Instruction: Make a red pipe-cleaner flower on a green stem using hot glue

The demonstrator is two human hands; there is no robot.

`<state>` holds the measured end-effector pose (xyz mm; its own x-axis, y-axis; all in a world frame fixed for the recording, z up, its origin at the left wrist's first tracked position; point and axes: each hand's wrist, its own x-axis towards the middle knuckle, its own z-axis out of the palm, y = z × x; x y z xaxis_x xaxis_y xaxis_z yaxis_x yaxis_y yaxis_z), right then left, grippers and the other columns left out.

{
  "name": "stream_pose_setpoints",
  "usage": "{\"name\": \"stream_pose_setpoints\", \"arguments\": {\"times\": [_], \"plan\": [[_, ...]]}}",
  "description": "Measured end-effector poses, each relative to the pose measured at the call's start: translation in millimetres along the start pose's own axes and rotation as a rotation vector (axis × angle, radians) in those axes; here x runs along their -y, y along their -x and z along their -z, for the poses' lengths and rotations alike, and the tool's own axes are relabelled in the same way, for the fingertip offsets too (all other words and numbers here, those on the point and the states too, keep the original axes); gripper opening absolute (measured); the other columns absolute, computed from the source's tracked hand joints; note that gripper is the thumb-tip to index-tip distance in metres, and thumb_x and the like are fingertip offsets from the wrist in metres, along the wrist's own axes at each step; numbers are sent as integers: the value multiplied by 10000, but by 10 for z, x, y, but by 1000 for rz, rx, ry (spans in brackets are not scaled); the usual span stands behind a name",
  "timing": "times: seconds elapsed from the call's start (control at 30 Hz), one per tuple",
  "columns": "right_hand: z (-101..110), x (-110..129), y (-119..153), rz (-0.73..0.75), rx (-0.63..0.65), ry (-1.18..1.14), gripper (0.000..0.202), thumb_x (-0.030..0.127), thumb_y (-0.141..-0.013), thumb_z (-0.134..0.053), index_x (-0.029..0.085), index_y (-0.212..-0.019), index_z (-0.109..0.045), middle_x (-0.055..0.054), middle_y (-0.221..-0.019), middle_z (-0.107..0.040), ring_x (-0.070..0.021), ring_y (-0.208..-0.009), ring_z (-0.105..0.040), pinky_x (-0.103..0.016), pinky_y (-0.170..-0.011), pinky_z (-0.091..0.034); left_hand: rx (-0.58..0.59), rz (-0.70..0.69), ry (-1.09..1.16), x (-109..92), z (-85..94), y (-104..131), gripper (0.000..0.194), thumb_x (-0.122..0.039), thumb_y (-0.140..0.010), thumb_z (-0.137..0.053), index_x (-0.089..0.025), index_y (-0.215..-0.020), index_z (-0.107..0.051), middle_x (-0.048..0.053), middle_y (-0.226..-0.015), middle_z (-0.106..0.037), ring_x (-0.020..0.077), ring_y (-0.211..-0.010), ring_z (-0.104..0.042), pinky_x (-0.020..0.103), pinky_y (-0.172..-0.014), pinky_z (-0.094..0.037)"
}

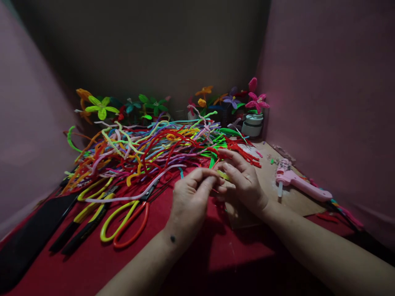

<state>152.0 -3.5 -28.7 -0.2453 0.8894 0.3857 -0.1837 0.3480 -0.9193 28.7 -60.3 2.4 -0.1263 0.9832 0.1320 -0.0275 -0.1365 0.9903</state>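
Note:
My left hand and my right hand meet above the middle of the red table, fingertips nearly together. Between them shows a short yellow pipe cleaner, partly hidden by the fingers. My left thumb and forefinger pinch at its left end, while the right fingers curl round the other side. Just beyond the hands lies a large tangled heap of coloured pipe cleaners, with a green bunch and red strands close to my right fingers.
Scissors with yellow and red handles and black-and-yellow pliers lie at left. A pink glue gun rests on a cardboard sheet at right. Pipe-cleaner flowers line the back, some by a pale jar. Pink walls flank both sides.

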Motion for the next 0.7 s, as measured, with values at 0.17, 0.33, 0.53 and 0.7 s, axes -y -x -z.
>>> {"name": "stream_pose_setpoints", "arguments": {"times": [0.17, 0.33, 0.53, 0.7], "plan": [[37, 59, -64, -265, 81, -242, 322, 317, -784, -498, 165, -1066, -524, -31, -705, -619, -132, -540, -546, -248, -504, -428, -29, -195, -286, 46, 116, -118, 103, -210, -754, -614, -155, -814, -677, 21, -749, -653, 126, -653, -601, 216, -583, -477], [54, 24, -122, -461, 168, -359, 275, 314, -811, -421, 146, -958, -582, -39, -655, -617, -125, -453, -539, -213, -381, -398, 74, -483, -521, 168, 189, -168, 136, -131, -800, -557, -158, -822, -688, 28, -766, -634, 119, -714, -595, 222, -662, -474], [122, -78, -188, -832, 528, -585, 423, 387, -899, -197, 117, -1000, -507, -85, -585, -641, -194, -386, -590, -183, -246, -298, 229, -811, -833, 182, 279, -176, 173, -110, -851, -474, -119, -876, -645, 63, -775, -613, 118, -699, -568, 227, -632, -462], [182, -128, -224, -999, 654, -631, 390, 409, -902, -201, 128, -881, -469, -120, -601, -655, -208, -423, -616, -186, -252, -328, 351, -1013, -1240, 83, 336, -138, 191, -128, -869, -421, -100, -860, -609, 82, -760, -596, 158, -682, -528, 264, -577, -430]]}}
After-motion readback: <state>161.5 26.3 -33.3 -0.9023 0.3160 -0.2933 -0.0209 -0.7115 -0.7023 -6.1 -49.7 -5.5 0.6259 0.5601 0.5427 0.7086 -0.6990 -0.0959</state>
